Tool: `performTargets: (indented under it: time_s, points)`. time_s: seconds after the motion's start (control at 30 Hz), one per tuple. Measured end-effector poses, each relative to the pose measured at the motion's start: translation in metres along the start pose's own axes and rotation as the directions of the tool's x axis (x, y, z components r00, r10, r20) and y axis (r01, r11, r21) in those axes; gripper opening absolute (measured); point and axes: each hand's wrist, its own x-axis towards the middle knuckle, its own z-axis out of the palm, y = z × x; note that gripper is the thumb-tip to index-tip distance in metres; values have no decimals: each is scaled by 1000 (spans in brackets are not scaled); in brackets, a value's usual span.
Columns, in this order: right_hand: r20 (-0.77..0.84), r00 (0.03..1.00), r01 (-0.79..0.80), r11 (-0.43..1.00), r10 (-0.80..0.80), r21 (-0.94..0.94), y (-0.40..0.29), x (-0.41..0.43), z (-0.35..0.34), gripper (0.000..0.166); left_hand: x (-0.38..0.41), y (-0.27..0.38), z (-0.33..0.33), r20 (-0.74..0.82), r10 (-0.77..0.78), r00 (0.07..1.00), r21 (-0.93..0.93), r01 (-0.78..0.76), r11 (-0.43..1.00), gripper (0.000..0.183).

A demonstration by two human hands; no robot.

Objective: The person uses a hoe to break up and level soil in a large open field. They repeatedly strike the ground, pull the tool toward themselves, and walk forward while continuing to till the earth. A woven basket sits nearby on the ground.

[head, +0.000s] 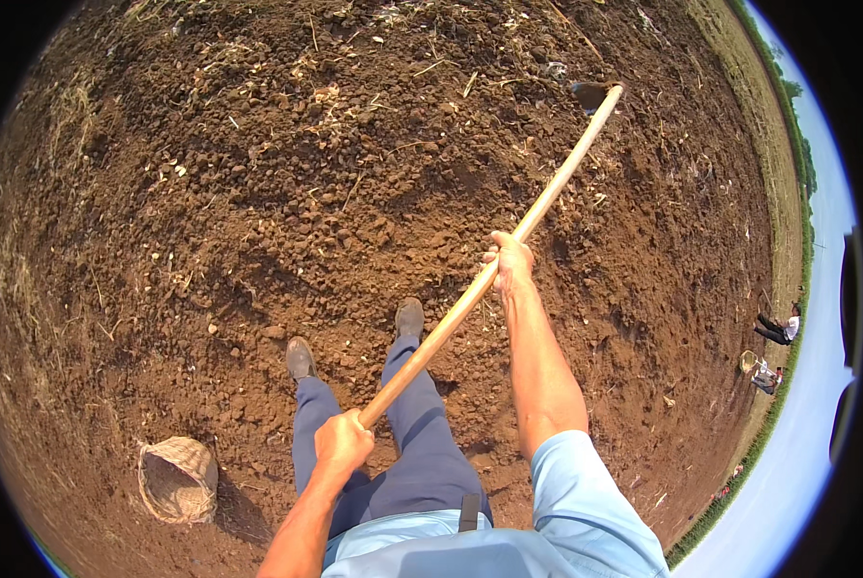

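Note:
Both my hands grip the long wooden handle (435, 336) of a hoe, which slants from lower left to upper right across the view. My left hand (344, 439) is closed round the handle's near end, in front of my thighs. Farther up, about mid-handle, my right hand (511, 260) holds it with the arm stretched out. The hoe's metal blade (590, 96) rests at or just over the brown soil at the upper right; whether its edge is in the ground I cannot tell.
Loose, cloddy soil (258, 209) with dry straw bits lies round my shoes. A wicker basket (199, 469) lies tipped on its side at the lower left. Far off at the right are people (782, 330) beside another basket (748, 361), near a green field edge.

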Motion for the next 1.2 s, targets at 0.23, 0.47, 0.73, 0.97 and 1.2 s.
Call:
performTargets:
  time_s: [0.23, 0.47, 0.73, 0.97, 1.2]
  points:
    - [104, 851, -478, 841, 515, -255, 260, -176, -12, 15, -197, -209, 21, 141, -439, 887, -169, 458, 873, 18]
    - [192, 552, -811, 576, 812, -104, 302, -284, -60, 13, -321, -334, 17, 41, -158, 987, 361, 133, 923, 31]
    - [159, 927, -355, 931, 339, 88, 120, -117, -34, 20, -88, -130, 13, -153, -114, 982, 216, 146, 965, 10]
    - [23, 985, -168, 974, 173, -152, 98, -55, -4, 13, -68, -73, -2, 80, -181, 980, 57, 177, 983, 21]
    - [-24, 862, -489, 820, 506, -297, 264, -204, -20, 12, -235, -221, 12, 158, -406, 900, -129, 426, 896, 22]
